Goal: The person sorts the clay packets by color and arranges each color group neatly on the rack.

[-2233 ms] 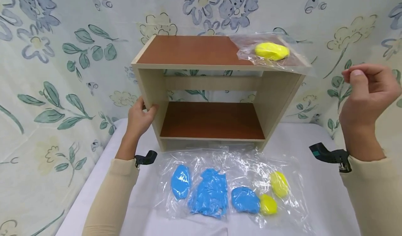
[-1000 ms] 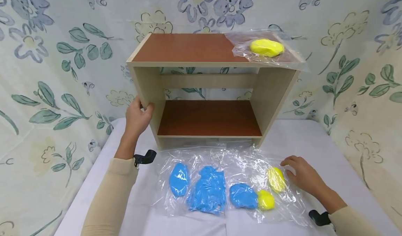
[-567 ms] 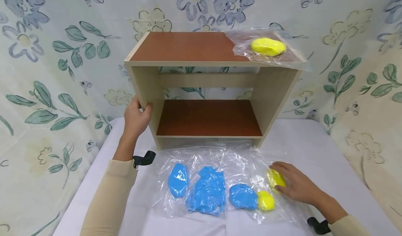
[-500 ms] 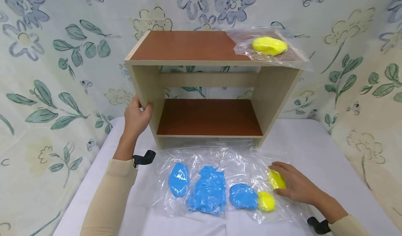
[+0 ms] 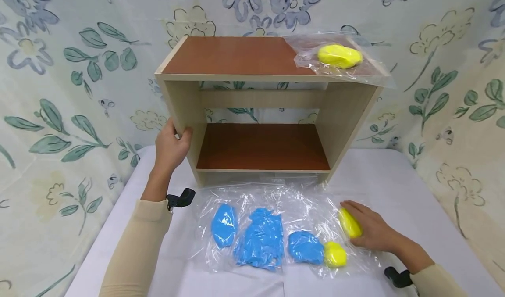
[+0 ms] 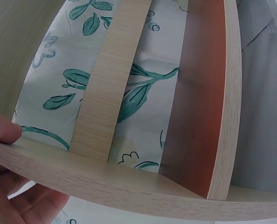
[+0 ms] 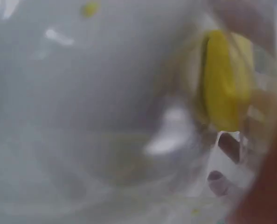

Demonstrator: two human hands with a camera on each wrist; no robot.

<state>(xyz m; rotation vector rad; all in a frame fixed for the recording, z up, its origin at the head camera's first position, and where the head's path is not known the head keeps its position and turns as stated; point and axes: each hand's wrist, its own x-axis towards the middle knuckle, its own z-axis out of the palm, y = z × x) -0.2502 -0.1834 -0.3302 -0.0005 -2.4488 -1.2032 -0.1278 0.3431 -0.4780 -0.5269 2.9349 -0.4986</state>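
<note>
My left hand (image 5: 170, 147) grips the front edge of the left side panel (image 5: 183, 108) of a small wooden shelf unit, thumb on the inner face. In the left wrist view the thumb and fingers lie on either side of that panel edge. My right hand (image 5: 375, 227) holds a yellow clay-like lump (image 5: 350, 223) through its clear plastic bag, fingers above and thumb below. The right wrist view is blurred by plastic, with the yellow lump (image 7: 225, 84) near the fingers. Left of it lie a smaller yellow lump (image 5: 335, 255) and a blue lump (image 5: 305, 247).
Another bagged yellow lump (image 5: 340, 56) rests on the unit's brown top (image 5: 236, 55), its bag overhanging the right edge. Two more bagged blue lumps, one smooth (image 5: 223, 226) and one crumpled (image 5: 260, 240), lie before the unit on the white cloth (image 5: 394, 169). Floral fabric hangs behind.
My right hand has come down from its raised place at the right to the yellow lump and closed round it, shifting it slightly right. The left hand keeps its hold on the panel.
</note>
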